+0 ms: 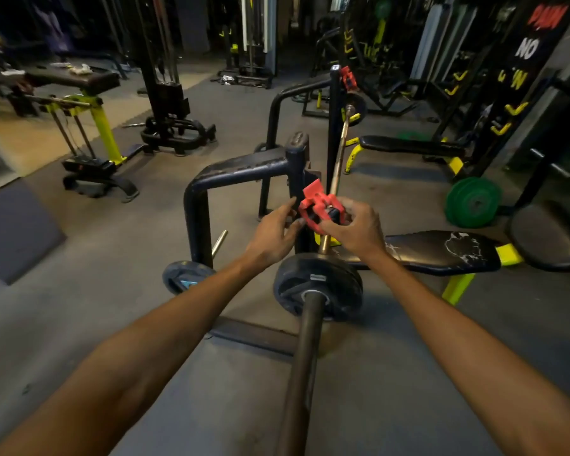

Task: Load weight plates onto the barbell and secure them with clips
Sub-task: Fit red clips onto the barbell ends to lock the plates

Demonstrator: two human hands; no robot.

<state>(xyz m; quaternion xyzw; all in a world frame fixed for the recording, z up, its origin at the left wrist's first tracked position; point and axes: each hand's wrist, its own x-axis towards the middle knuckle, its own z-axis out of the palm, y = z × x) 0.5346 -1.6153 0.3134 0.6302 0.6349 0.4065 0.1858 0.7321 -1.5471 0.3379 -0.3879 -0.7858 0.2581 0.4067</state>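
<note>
Gym floor, grey rubber matting, black rack frame (241,169) and bench (441,251) behind. Barbell (305,350) runs away from the viewer, carrying black weight plates (316,287) on its near sleeve. Red clip (320,207), lever raised, sits beyond the plates; left hand (273,238) and right hand (356,228) both pinch it.

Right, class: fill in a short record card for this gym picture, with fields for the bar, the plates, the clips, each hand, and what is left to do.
bar: barbell on a black rack
plates on bar: black plates, near end
spare plates: black plate by the rack; green plates on the floor
clips: red clip in hand; second red clip atop far post
left hand: fingertips on clip
right hand: grips clip
left to do: near-end clip not on sleeve
</note>
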